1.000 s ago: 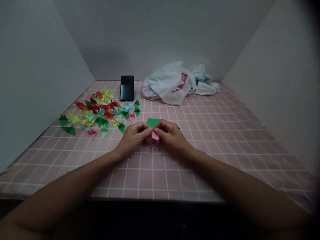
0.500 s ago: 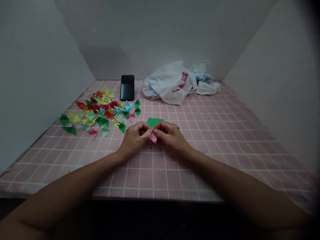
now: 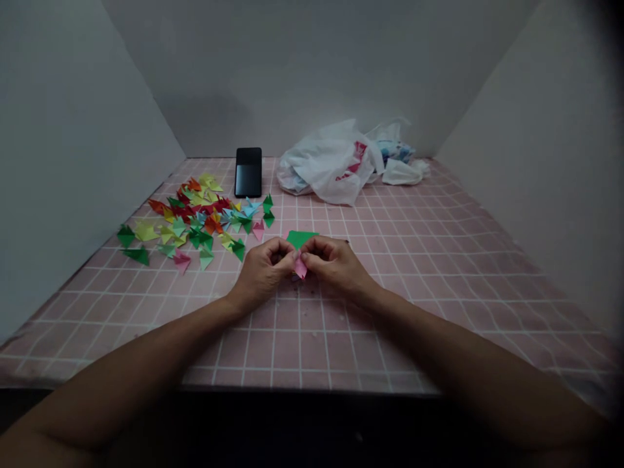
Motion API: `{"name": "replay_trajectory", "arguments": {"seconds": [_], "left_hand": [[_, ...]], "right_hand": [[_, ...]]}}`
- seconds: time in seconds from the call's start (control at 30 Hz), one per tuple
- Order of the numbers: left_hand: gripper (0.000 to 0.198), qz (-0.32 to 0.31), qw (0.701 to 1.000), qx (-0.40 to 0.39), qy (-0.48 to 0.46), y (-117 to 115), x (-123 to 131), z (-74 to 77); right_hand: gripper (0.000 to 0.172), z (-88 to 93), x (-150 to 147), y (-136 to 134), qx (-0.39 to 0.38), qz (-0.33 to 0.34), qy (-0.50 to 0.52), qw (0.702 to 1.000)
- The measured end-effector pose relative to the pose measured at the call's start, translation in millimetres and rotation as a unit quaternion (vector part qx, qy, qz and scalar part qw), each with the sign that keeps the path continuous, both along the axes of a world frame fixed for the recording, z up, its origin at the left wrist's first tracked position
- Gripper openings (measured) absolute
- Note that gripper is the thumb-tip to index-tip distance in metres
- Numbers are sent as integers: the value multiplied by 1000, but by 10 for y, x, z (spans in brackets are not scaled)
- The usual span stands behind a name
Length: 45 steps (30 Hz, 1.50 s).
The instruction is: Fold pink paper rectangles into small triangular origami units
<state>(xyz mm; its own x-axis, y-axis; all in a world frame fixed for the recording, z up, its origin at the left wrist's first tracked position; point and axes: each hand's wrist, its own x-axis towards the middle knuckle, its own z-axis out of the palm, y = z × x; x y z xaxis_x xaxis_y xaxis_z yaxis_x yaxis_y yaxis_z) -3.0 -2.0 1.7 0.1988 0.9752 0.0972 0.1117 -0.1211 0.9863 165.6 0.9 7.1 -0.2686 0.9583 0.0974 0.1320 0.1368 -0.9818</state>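
Both hands meet over the middle of the table, pinching a small piece of folded pink paper (image 3: pixel 301 268) between thumbs and fingers. My left hand (image 3: pixel 266 266) grips its left side and my right hand (image 3: pixel 334 263) its right side. The lower tip of the pink paper points toward me below the fingertips; the fingers hide its upper part. Just beyond the fingertips lies green paper (image 3: pixel 303 238), with a sliver of pink at its left edge. Whether the green paper rests on the table or on other sheets cannot be made out.
Many small folded paper pieces (image 3: pixel 213 223) in red, orange, yellow, green, blue and pink spread over the left of the table (image 3: pixel 419 273), which has a pink checked cover. A black phone (image 3: pixel 248 172) stands behind them. White plastic bags (image 3: pixel 331 162) lie at the back.
Barely anything differs. Both hands keep their pinch on the pink paper, with only a tiny shift of the right fingers; the view has tilted very slightly.
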Motion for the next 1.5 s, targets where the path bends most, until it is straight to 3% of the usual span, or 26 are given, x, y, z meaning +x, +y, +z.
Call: {"name": "replay_trajectory", "arguments": {"seconds": [0.2, 0.47, 1.1, 1.37, 1.5], "left_hand": [[21, -33, 999, 5, -22, 31, -33, 10], [26, -62, 994, -30, -86, 38, -30, 19], [10, -1, 1000, -2, 8, 33, -17, 7], [13, 35, 997, 67, 12, 19, -19, -17], [15, 24, 997, 67, -7, 1, -4, -12]], "right_hand": [[13, 52, 4, -7, -27, 26, 46, 998], [12, 33, 41, 4, 6, 83, 83, 993], [16, -3, 50, 20, 57, 28, -48, 997], [19, -18, 30, -5, -19, 60, 13, 998], [18, -50, 37, 19, 1, 54, -2, 999]]}}
